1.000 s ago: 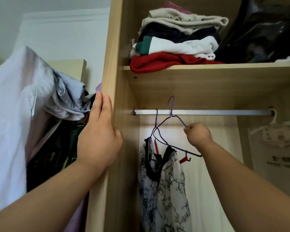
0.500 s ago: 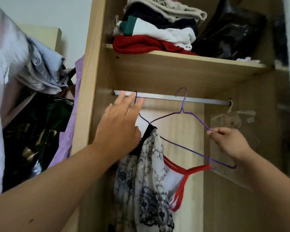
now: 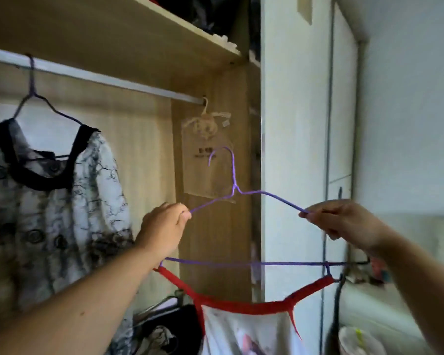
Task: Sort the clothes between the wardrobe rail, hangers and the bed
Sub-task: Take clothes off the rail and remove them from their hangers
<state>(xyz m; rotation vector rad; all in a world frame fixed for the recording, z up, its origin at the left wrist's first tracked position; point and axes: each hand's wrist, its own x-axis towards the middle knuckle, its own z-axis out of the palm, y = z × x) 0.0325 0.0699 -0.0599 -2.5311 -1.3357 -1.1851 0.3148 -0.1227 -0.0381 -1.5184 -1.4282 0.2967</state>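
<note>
The purple wire hanger (image 3: 234, 187) is held clear of the wardrobe rail (image 3: 100, 78), its hook hanging free below and to the right of the rail's right end. From its lower bar a red-trimmed garment (image 3: 241, 329) is slung by its straps. The hanger's left shoulder is pinched in the curled fingers of the left hand (image 3: 164, 226), and the right shoulder is pinched between thumb and fingers of the right hand (image 3: 344, 221).

The hanger's long axis is laid left to right between the two hands, roughly level, with the hook upright at the middle and its opening turned to the left. The left hand is judged the nearer to the rail; a return to the rail would call for a lift up and to the left, while removal of the garment would call for the straps to be slipped off the bar ends.

On the rail to the left a black-and-white patterned dress (image 3: 49, 201) is hung on a second hanger (image 3: 32, 85), well apart. A clear packet (image 3: 205, 155) is hung at the rail's right end, behind the hook.

The garment's lower part is cut off by the frame edge, and the wire tips are hidden inside the hands. No bed can be made out.
</note>
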